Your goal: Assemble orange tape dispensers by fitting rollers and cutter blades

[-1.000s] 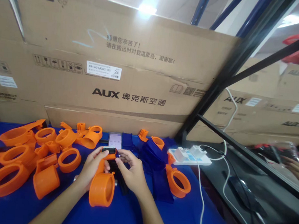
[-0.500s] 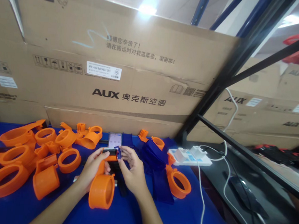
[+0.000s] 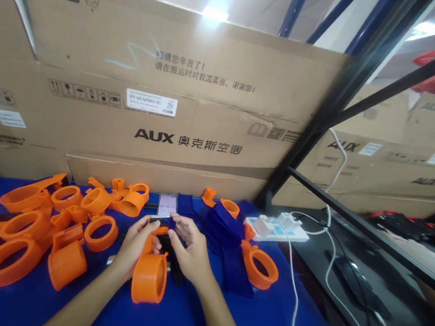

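Observation:
My left hand [image 3: 134, 242] is closed around the bracket end of an orange plastic ring part [image 3: 149, 279], whose wide ring hangs below the fingers. A dark strip lies along the top of that bracket, under my left thumb. My right hand [image 3: 189, 247] pinches a small dark blue piece [image 3: 172, 223] against the bracket's right end; its exact shape is mostly hidden by the fingers. Behind both hands a phone [image 3: 167, 205] with a timer on its screen lies on the blue table surface [image 3: 113, 311]. Partly hidden beneath the hands is a dark object with a silvery bar.
Several orange ring parts [image 3: 67, 264] are heaped on the left. Dark blue strips [image 3: 225, 227] lie to the right, beside another orange ring part [image 3: 259, 268]. A white power strip [image 3: 276, 228] with cables sits by a black rack post [image 3: 313, 115]. A large cardboard box [image 3: 192, 105] stands behind.
My right hand has shifted slightly left, and the blue piece now sits closer against the bracket's end. The orange ring part has moved a little to the right.

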Demonstrator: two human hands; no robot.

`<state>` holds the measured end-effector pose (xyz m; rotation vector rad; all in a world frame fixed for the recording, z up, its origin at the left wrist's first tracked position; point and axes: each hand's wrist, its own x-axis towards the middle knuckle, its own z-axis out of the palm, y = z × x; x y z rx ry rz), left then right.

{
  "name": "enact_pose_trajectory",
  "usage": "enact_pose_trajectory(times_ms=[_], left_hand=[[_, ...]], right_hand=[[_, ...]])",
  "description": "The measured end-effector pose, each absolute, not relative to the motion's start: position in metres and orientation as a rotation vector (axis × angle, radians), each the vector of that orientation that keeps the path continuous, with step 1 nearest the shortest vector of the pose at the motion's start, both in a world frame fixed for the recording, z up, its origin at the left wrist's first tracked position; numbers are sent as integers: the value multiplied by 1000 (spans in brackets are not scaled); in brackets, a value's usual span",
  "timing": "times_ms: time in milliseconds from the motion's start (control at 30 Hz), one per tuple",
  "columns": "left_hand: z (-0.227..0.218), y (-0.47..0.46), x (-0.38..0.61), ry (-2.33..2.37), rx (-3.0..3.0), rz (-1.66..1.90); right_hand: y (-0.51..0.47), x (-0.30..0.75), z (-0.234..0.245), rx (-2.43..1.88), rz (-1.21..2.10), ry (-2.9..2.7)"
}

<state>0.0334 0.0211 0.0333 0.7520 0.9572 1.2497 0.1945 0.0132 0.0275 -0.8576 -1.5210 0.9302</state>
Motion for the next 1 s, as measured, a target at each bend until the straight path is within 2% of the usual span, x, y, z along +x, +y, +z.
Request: enact_pose_trajectory(times_ms=[333,1000], left_hand=[[31,22,31,930,758,1207],[29,23,26,883,831,1147]], right_hand=[[13,197,30,-692,933,-1624],[13,204,42,-804,891,-1661]])
